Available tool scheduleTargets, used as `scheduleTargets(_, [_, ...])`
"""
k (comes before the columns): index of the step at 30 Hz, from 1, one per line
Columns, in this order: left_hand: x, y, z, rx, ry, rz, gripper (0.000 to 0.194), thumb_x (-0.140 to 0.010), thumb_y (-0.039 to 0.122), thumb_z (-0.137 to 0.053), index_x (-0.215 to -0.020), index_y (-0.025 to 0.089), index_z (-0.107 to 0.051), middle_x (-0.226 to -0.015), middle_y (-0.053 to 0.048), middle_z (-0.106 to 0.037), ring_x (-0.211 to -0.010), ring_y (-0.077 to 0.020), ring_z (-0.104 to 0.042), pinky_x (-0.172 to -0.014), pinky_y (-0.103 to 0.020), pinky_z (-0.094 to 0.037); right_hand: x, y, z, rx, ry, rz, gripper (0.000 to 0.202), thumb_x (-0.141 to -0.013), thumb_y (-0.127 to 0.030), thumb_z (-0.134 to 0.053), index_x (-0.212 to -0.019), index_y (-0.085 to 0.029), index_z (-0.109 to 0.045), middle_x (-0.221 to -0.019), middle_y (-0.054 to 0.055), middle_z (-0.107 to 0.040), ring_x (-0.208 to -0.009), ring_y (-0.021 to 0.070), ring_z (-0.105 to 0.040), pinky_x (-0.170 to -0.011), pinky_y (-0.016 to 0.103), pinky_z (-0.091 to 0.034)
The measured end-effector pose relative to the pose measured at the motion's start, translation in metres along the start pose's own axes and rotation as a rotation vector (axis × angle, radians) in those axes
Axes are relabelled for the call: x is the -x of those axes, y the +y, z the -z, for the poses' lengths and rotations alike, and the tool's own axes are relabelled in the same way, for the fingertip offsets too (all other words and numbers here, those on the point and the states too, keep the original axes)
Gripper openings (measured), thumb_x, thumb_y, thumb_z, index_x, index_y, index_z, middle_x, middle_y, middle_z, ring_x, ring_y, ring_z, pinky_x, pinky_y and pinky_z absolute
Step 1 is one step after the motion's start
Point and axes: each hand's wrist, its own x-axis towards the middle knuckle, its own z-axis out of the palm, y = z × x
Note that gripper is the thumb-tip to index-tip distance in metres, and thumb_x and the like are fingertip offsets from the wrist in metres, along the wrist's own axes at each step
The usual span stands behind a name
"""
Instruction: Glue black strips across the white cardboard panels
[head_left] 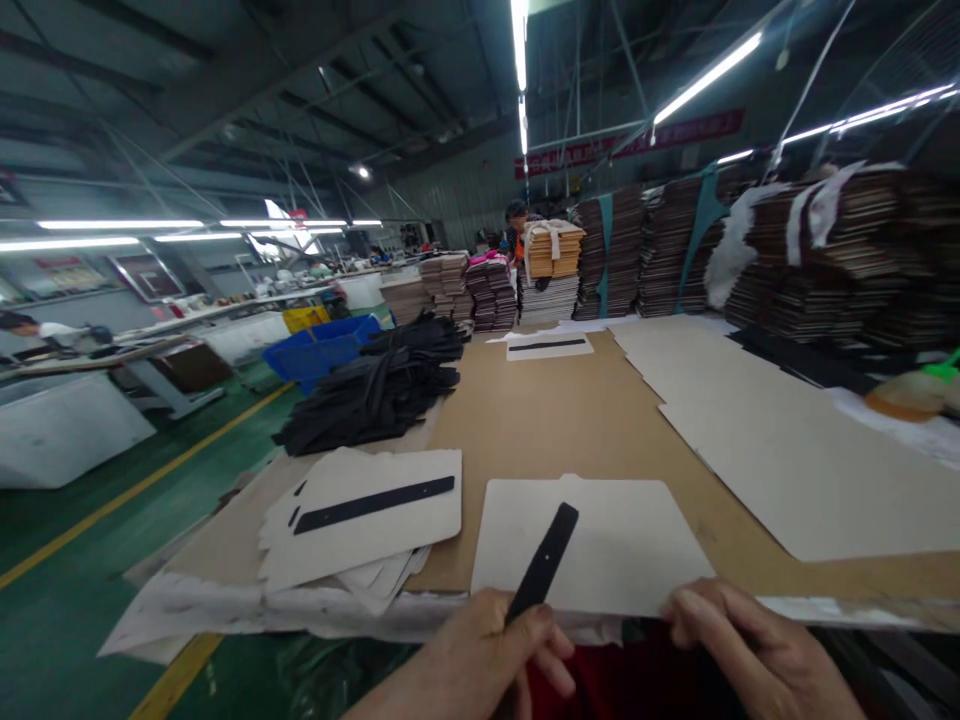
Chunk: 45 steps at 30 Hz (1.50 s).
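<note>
My left hand (502, 640) is closed around a black strip (549, 552) with a small pale hole in it. The strip's upper end points up and away, over a cream-coloured board (600, 545) at the table's front edge; its lower end is hidden by the hand. At the board's lower right corner is my right hand (742, 640), fingers curled together; whether they pinch the board's edge or something else is hidden. Left of these lies a loose pile of similar boards (420, 470), the top one bearing a black strip (375, 505) laid lengthwise.
A heap of black strips (375, 380) lies at the table's left edge, a blue bin (322, 350) beyond it. Overlapping cream sheets (810, 450) cover the right side. Another board with a strip (551, 346) lies farther back. Tall stacks (611, 250) stand behind the table.
</note>
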Motion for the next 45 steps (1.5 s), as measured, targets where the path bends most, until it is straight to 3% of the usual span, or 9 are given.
scheduleTargets(3, [-0.018, -0.013, -0.022, 0.226, -0.124, -0.034, 0.058, -0.089, 0.061, -0.04, -0.097, 0.011, -0.069, -0.088, -0.014, -0.075, -0.048, -0.0092, -0.052, -0.049, -0.021, -0.038, -0.005, -0.04, -0.026, -0.331, -0.039, -0.1, 0.042, -0.089, -0.06, -0.048, -0.079, -0.022, -0.063, -0.078, 0.001, -0.066, -0.075, 0.0159, -0.062, -0.067, 0.022, -0.05])
scheduleTargets(7, [-0.029, -0.015, -0.044, 0.318, -0.181, -0.093, 0.062, -0.088, 0.064, -0.045, -0.09, 0.009, -0.072, -0.082, -0.014, -0.073, -0.055, -0.0108, -0.056, -0.056, -0.023, -0.041, -0.007, -0.056, -0.053, -0.83, -0.389, -0.23, 0.044, -0.086, -0.062, -0.053, -0.097, -0.02, -0.062, -0.048, -0.006, -0.047, -0.042, 0.0114, -0.048, -0.044, 0.022, -0.039])
scheduleTargets(11, [-0.027, -0.016, -0.039, 0.174, -0.067, -0.249, 0.057, -0.084, 0.063, -0.055, -0.11, 0.013, -0.068, -0.097, -0.011, -0.069, -0.083, -0.02, -0.062, -0.073, -0.029, -0.047, -0.006, -0.052, -0.034, -1.108, -0.102, -0.285, 0.037, -0.085, -0.058, -0.059, -0.091, -0.021, -0.057, -0.06, -0.004, -0.054, -0.045, 0.0083, -0.047, -0.044, 0.02, -0.037])
scheduleTargets(15, [-0.019, -0.017, -0.023, 0.204, 0.122, -0.404, 0.076, -0.081, 0.074, -0.049, -0.132, 0.017, -0.05, -0.096, -0.008, -0.064, -0.08, -0.018, -0.059, -0.068, -0.027, -0.047, -0.006, -0.056, -0.006, -0.85, -0.372, -0.197, 0.032, -0.087, -0.052, -0.058, -0.08, -0.021, -0.057, -0.054, -0.007, -0.044, -0.044, 0.0057, -0.037, -0.045, 0.018, -0.033])
scheduleTargets(19, [-0.013, -0.008, -0.023, 0.175, 0.013, -0.239, 0.051, -0.081, 0.064, -0.056, -0.096, 0.016, -0.064, -0.062, 0.003, -0.053, -0.05, -0.0085, -0.045, -0.047, -0.019, -0.031, -0.001, -0.062, -0.011, -0.395, -0.607, -0.098, 0.023, -0.081, -0.038, -0.064, -0.071, -0.018, -0.059, -0.073, -0.002, -0.057, -0.071, 0.0106, -0.05, -0.064, 0.02, -0.04])
scheduleTargets(24, [-0.014, -0.009, -0.007, 0.023, 0.292, -0.151, 0.041, -0.088, 0.056, -0.049, -0.076, 0.018, -0.059, -0.054, 0.006, -0.046, -0.044, -0.0074, -0.039, -0.045, -0.02, -0.028, 0.006, -0.046, 0.007, -0.366, -0.689, -0.242, 0.02, -0.078, -0.031, -0.063, -0.096, -0.023, -0.065, -0.096, -0.001, -0.062, -0.08, 0.0121, -0.056, -0.066, 0.02, -0.043])
scheduleTargets(31, [-0.027, -0.022, 0.03, 0.026, 0.46, -0.12, 0.044, -0.09, 0.061, -0.042, -0.085, 0.02, -0.056, -0.058, 0.005, -0.051, -0.052, -0.0123, -0.046, -0.052, -0.022, -0.036, -0.02, -0.006, 0.053, -0.243, -0.509, -0.294, 0.04, -0.087, -0.058, -0.052, -0.089, -0.021, -0.065, -0.074, -0.001, -0.056, -0.066, 0.0105, -0.054, -0.057, 0.02, -0.044])
scheduleTargets(38, [-0.049, -0.019, 0.032, -0.091, 0.497, -0.143, 0.033, -0.091, 0.052, -0.043, -0.086, 0.022, -0.057, -0.059, 0.006, -0.044, -0.055, -0.0143, -0.044, -0.053, -0.023, -0.033, -0.058, 0.005, 0.036, -0.132, -0.076, -0.329, 0.031, -0.077, -0.045, -0.062, -0.097, -0.022, -0.058, -0.061, -0.006, -0.053, -0.052, 0.0104, -0.049, -0.05, 0.023, -0.036])
scheduleTargets(45, [-0.06, -0.024, 0.038, -0.147, 0.58, -0.095, 0.033, -0.085, 0.052, -0.051, -0.087, 0.021, -0.062, -0.066, 0.003, -0.058, -0.063, -0.0174, -0.053, -0.058, -0.025, -0.038, -0.074, 0.015, 0.024, 0.08, 0.001, -0.285, 0.026, -0.077, -0.041, -0.057, -0.095, -0.022, -0.058, -0.058, -0.007, -0.05, -0.053, 0.0136, -0.05, -0.053, 0.027, -0.037])
